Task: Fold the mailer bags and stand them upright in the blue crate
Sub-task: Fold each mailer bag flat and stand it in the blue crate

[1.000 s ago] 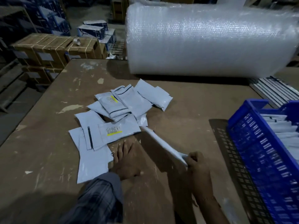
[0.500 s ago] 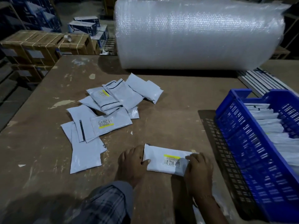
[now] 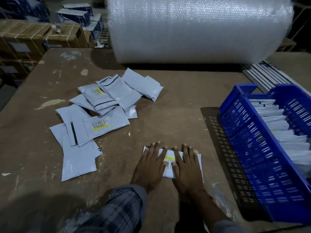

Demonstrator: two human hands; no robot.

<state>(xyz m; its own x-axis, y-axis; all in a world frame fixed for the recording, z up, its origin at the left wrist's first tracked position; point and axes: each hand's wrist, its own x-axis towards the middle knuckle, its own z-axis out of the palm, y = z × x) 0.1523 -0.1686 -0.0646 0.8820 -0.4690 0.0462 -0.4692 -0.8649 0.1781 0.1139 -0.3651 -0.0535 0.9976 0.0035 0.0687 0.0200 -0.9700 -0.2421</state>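
Both hands lie flat on a pale grey plastic mailer bag at the near edge of the worn brown wooden table. The left hand covers the bag's left end and the right hand its right end; the fingers of each are straight and spread, pressing down on the plastic rather than gripping it. Between the two thumbs a yellow stripe and a printed barcode label show on the bag. The left arm wears a dark checked sleeve; the right wrist carries a thin bracelet.

The blue slatted plastic crate stands to the right of the pressed bag, well apart from it, and casts a slatted shadow on the table toward the hands. Inside it a row of folded grey mailer bags stands on edge, packed one behind the other.

To the left of the pressed bag and farther back, a loose pile of unfolded grey mailer bags lies overlapping on the table, some showing yellow-striped labels, some a dark seal strip. Beyond that pile, at the far side of the table, rests a large roll of clear bubble wrap. Left of the roll, off the table, stand strapped brown cardboard boxes.
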